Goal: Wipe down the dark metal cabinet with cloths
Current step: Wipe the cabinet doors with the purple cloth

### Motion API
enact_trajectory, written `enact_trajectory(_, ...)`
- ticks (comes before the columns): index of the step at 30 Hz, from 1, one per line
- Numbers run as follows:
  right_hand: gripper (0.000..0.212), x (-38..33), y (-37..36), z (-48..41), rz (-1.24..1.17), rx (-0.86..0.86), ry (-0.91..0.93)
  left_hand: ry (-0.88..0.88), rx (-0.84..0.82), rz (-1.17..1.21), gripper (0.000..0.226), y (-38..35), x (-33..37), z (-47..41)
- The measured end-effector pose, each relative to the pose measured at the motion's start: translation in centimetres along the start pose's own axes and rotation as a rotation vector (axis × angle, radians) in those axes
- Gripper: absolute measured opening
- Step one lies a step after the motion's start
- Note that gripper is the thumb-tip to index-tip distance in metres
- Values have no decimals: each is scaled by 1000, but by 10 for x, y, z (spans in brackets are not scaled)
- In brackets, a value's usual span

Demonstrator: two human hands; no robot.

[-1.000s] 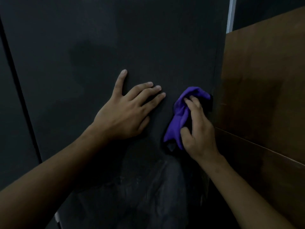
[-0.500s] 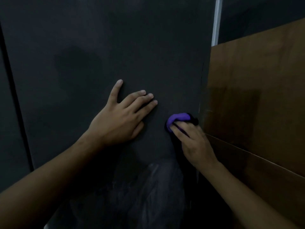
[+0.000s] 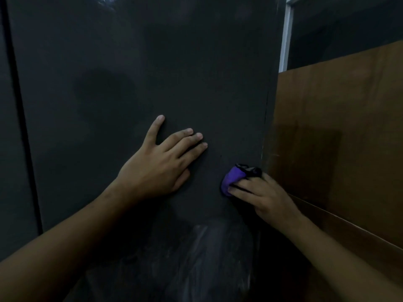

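A: The dark metal cabinet (image 3: pixel 152 73) fills nearly the whole view, a flat upright face in dim light. Where does it end?

B: On the right, at a vertical edge (image 3: pixel 266 110) that runs from the top down to the cloth. Past it a brown wooden panel (image 3: pixel 349 127) stands just beside the cabinet, with a pale upright strip (image 3: pixel 285 35) above that. On the left a thin dark seam (image 3: pixel 24 127) runs top to bottom, with more dark face beyond it.

A: And the hands?

B: The left hand (image 3: pixel 159 168) lies flat on the cabinet face. Its fingers are straight and close together, the thumb is spread upward, and it holds nothing. The right hand (image 3: pixel 263 197) has its fingers curled over a bunched purple cloth (image 3: pixel 232 178) and presses it to the face right at the right edge. That puts it lower than the left hand and to its right. A black bit of fabric (image 3: pixel 251 171) shows at the top of the bunch. Whether it is a second cloth I cannot tell.

A: How much room is there round the cloth?

B: To its right there is almost none, with the edge and the wooden panel just beside it. To its left a narrow strip of metal lies between it and the left hand's fingertips. Above both hands the face stretches wide to the top of the view. Below them pale streaky smears (image 3: pixel 207 258) show on the metal.
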State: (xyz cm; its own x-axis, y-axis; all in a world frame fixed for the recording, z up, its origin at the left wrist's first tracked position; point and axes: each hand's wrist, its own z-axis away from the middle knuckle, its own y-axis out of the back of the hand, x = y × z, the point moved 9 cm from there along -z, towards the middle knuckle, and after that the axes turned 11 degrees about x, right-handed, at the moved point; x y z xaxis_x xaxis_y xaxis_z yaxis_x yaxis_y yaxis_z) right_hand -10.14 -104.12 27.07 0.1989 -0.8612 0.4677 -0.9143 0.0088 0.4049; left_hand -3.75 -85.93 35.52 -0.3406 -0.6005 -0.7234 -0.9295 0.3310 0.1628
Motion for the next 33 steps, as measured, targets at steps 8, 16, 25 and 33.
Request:
enact_trajectory(8,75,67,28,-79,43,326,-556,-1,52,-9,59,2,1,0)
enact_trajectory(16,52,2,-8,-28,-91,50,142,31,81,28,59,4,-1,-1)
enact_trajectory(25,71,99,50,-92,-56,241,-433,29,26,91,60,5,0,-1)
enact_trajectory(33,68,48,56,-180,-87,400,-352,301,178,456,54,39,-48,-8)
